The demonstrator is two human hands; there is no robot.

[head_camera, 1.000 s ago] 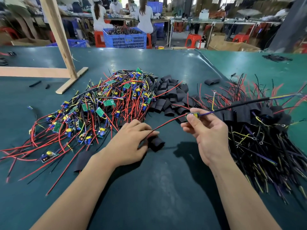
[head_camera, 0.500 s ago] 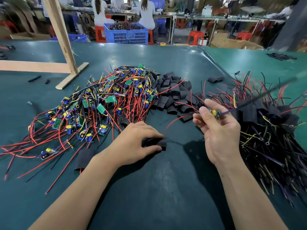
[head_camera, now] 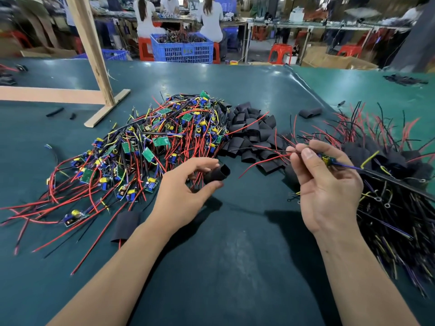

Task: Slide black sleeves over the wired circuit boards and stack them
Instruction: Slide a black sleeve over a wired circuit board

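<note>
My left hand [head_camera: 186, 187] holds a short black sleeve [head_camera: 217, 174] between thumb and fingers, its open mouth facing right, just above the green table. My right hand [head_camera: 327, 184] pinches a small wired circuit board [head_camera: 327, 160] by its red and black wires, which point left toward the sleeve with a gap between. A heap of bare wired boards [head_camera: 150, 147] lies at left. Loose black sleeves [head_camera: 251, 135] are piled in the middle. The stack of sleeved boards [head_camera: 388, 175] lies at right.
One flat black sleeve [head_camera: 126, 225] lies on a red wire near my left forearm. A wooden post and base [head_camera: 98, 74] stand at back left. Beyond the table's far edge sit a blue crate [head_camera: 182, 49], red stools and seated people.
My left hand has lifted the sleeve off the table and turned its mouth to the right. My right hand has moved right and turned the board so its wires point left.
</note>
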